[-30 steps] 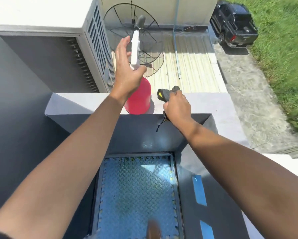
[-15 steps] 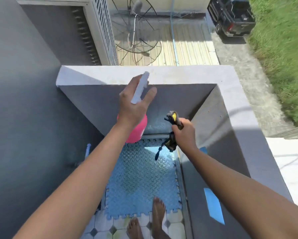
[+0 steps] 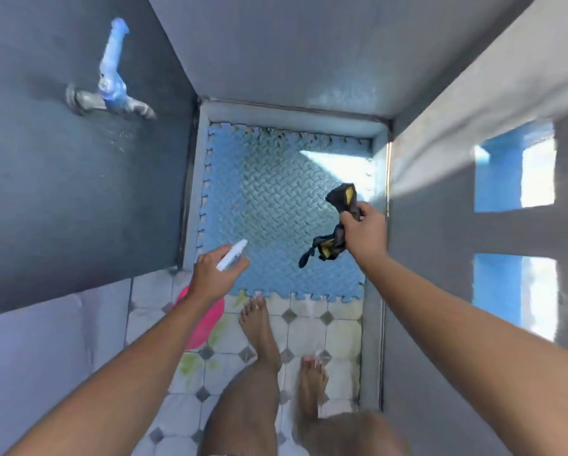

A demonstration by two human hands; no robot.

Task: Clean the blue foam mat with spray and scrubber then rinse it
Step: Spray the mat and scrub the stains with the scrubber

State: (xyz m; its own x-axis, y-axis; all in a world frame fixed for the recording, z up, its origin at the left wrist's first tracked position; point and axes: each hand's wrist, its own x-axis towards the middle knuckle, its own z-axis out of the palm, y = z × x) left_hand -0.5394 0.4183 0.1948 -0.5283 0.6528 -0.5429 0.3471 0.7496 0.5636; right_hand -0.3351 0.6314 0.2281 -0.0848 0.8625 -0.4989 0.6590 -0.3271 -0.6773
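The blue foam mat (image 3: 269, 199) with a diamond-plate pattern lies flat on the floor against the far wall. My left hand (image 3: 215, 274) grips the white head of a pink spray bottle (image 3: 206, 320), held above the mat's near left corner; the bottle's body hangs below my wrist. My right hand (image 3: 363, 230) is closed on a black and yellow scrubber (image 3: 336, 222), which dangles over the mat's right side. A bright sun patch falls on the mat's far right.
A blue tap (image 3: 111, 90) sticks out of the grey left wall. Grey walls enclose the narrow space on three sides; the right wall (image 3: 440, 225) has two blue openings. My bare feet (image 3: 259, 327) stand on white patterned tiles (image 3: 312, 327) just before the mat.
My view has tilted down from the ledge to the floor. Both hands have come down with the bottle and scrubber, from the wall top to just above the mat.
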